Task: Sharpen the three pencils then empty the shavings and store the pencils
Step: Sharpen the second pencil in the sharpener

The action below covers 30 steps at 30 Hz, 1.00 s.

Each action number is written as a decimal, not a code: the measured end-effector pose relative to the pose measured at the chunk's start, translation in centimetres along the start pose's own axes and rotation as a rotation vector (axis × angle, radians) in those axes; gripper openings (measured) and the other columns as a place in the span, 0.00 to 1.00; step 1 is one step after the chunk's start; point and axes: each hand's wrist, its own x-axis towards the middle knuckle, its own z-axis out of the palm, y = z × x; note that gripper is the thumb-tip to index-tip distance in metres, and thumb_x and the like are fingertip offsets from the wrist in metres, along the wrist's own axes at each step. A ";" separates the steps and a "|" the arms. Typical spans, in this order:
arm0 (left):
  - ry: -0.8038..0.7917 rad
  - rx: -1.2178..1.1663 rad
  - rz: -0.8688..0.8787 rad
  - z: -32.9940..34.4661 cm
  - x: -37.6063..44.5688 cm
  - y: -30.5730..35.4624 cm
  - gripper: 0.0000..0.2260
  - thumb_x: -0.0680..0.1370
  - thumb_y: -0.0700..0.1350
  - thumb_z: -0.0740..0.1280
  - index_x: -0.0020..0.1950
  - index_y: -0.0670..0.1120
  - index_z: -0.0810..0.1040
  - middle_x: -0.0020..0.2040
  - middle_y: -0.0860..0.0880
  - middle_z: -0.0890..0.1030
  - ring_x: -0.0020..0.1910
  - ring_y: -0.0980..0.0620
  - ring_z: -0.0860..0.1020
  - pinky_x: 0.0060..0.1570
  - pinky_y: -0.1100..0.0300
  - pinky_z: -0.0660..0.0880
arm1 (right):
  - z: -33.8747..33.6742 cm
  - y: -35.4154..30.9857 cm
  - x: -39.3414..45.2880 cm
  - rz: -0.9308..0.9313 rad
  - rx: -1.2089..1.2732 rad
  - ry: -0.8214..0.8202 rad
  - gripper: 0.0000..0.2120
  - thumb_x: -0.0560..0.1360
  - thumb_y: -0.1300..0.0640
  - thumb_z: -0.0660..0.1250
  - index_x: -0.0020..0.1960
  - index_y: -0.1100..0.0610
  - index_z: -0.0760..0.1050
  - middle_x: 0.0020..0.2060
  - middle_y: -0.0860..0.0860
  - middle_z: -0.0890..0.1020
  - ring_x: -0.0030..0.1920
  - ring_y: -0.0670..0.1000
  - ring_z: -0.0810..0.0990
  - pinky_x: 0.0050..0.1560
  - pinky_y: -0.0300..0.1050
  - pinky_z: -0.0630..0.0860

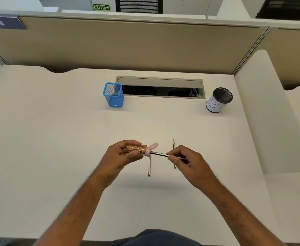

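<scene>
My left hand (123, 156) grips a clear tube sharpener (138, 149) with a pink cap, and brown shavings fill its tube. A dark pencil (160, 154) is pinched in my right hand (186, 160), its tip pushed into the pink cap. Both hands hover above the white desk (57, 157). Two more pencils lie on the desk below them: one (149, 166) under the sharpener, another (173, 144) with a sharp point facing away, partly hidden by my right hand.
A blue mesh pencil holder (113, 95) stands at the back centre-left. A round black mesh cup (219, 100) with a white paper label stands at the back right. An open cable tray (161, 89) lies between them. Beige partitions wall the desk.
</scene>
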 end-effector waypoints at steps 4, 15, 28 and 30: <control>-0.025 -0.041 -0.005 0.0 0.1 0.4 0.26 0.63 0.57 0.87 0.56 0.48 0.88 0.60 0.38 0.88 0.59 0.42 0.87 0.63 0.53 0.83 | 0.6 0.0 0.0 -0.002 0.006 0.014 0.07 0.84 0.58 0.68 0.48 0.51 0.82 0.31 0.51 0.78 0.31 0.50 0.75 0.37 0.43 0.74; -0.021 -0.035 -0.015 0.2 0.3 0.9 0.28 0.63 0.58 0.88 0.57 0.47 0.88 0.60 0.37 0.88 0.60 0.41 0.87 0.60 0.55 0.83 | -0.1 -1.2 0.4 0.214 0.252 -0.128 0.05 0.85 0.56 0.64 0.53 0.52 0.79 0.33 0.48 0.72 0.32 0.49 0.67 0.35 0.43 0.67; -0.020 -0.020 -0.043 0.0 0.1 0.5 0.16 0.73 0.39 0.76 0.59 0.39 0.83 0.59 0.38 0.88 0.58 0.43 0.87 0.61 0.55 0.84 | 0.6 -0.5 0.7 0.204 0.274 -0.050 0.14 0.86 0.57 0.63 0.48 0.62 0.82 0.27 0.56 0.78 0.26 0.57 0.78 0.31 0.43 0.64; -0.020 -0.026 -0.042 0.0 0.1 0.4 0.16 0.73 0.39 0.76 0.60 0.39 0.83 0.59 0.38 0.88 0.57 0.44 0.87 0.60 0.56 0.84 | 0.7 -0.4 0.7 0.239 0.270 -0.095 0.17 0.87 0.53 0.60 0.49 0.63 0.82 0.27 0.56 0.76 0.24 0.55 0.75 0.31 0.44 0.67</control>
